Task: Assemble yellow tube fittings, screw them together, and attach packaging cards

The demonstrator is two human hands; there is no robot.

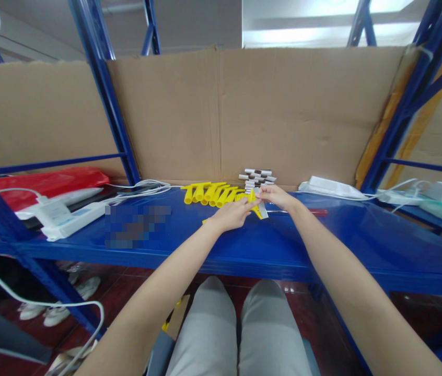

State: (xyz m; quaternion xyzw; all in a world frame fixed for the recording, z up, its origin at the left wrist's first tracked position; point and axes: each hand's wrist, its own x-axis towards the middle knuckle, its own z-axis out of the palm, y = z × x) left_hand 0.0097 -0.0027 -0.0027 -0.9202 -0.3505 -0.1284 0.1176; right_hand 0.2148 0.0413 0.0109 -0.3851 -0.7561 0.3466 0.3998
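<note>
My left hand (232, 215) is closed around a yellow plastic piece (257, 210) above the blue shelf top. My right hand (278, 197) meets it from the right, thumb and fingers pinched on a thin grey-white strip (263, 210) that lies against the yellow piece. Just behind my left hand, a row of yellow tube-shaped plastic parts (210, 194) lies side by side, open ends facing me. Beyond my hands sits a small stack of white rolled tubes (258, 177) with dark marks. The fingertips partly hide the held piece.
To the right lies a thin rod with a red handle (318, 212). White power strips (333, 188) and cables are at both sides, with a red bag (48, 180) at the left. A cardboard sheet (260, 115) closes the back, between blue metal posts (105, 99).
</note>
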